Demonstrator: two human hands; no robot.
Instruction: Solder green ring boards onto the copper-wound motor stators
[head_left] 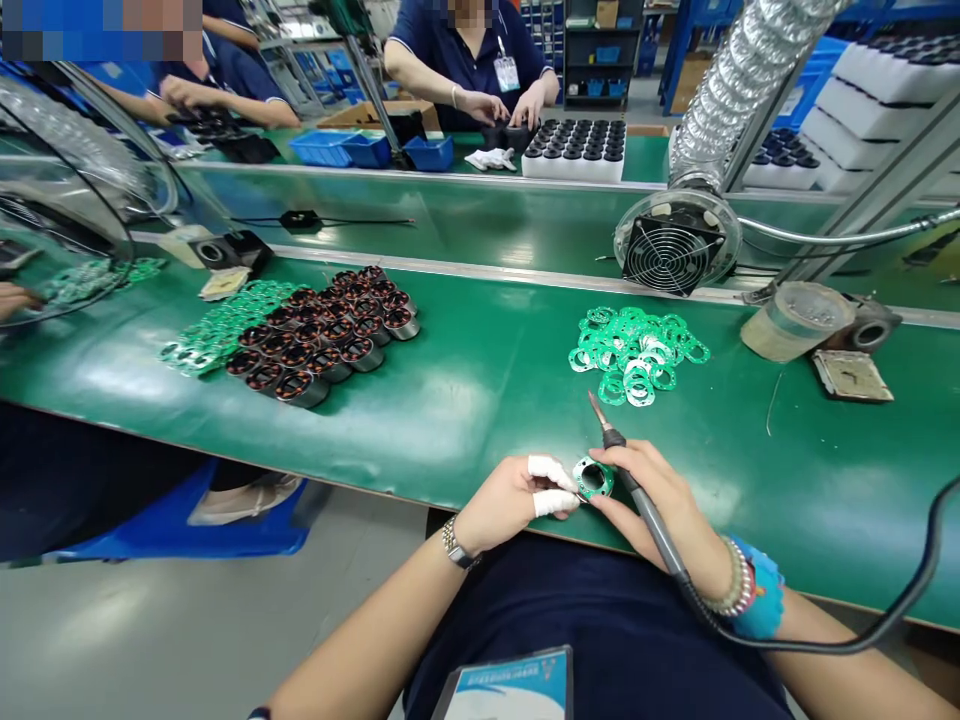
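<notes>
White tape wraps the thumb and a finger of my left hand [517, 497], which pinches the left edge of a green ring-shaped circuit board [578, 468] near the table's front edge. Whether a part sits beneath this board, I cannot tell. In my right hand [664, 500] lies a soldering iron [651, 520], its tip pointing up and away from the board. The thumb and fingertips of that same hand also touch the board's right side. Just beyond the iron's tip is a loose pile of green ring boards [637, 345].
Wound motor stators [319, 345] stand in rows at left, beside more green boards [225, 325]. A fan [673, 252] on a foil duct, a tub [787, 320] and a sponge tray [853, 375] are at right. The iron's cable [919, 575] crosses my right forearm. Co-workers sit opposite and left.
</notes>
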